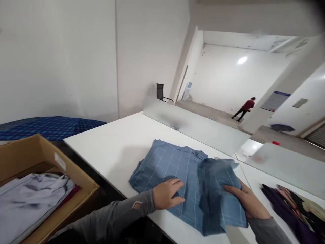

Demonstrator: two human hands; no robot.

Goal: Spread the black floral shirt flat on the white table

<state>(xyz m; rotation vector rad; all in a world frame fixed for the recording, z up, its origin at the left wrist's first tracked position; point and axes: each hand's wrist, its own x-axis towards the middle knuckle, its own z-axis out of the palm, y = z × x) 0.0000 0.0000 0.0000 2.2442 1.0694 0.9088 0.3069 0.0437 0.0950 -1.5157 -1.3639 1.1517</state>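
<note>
White table (106, 142): blue shirt (177, 166) under left hand (166, 194), right hand (245, 200).

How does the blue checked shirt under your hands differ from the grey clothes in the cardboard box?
The blue checked shirt lies on the white table; the grey clothes sit in the cardboard box. The shirt is blue with pale lines, the clothes plain grey. Both hands, left hand and right hand, touch the shirt, not the clothes. Both are fabric garments.

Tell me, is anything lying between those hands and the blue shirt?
Nothing visible. The left hand rests flat on the blue checked cotton shirt, and the right hand grips its folded right edge on the white table.
</note>
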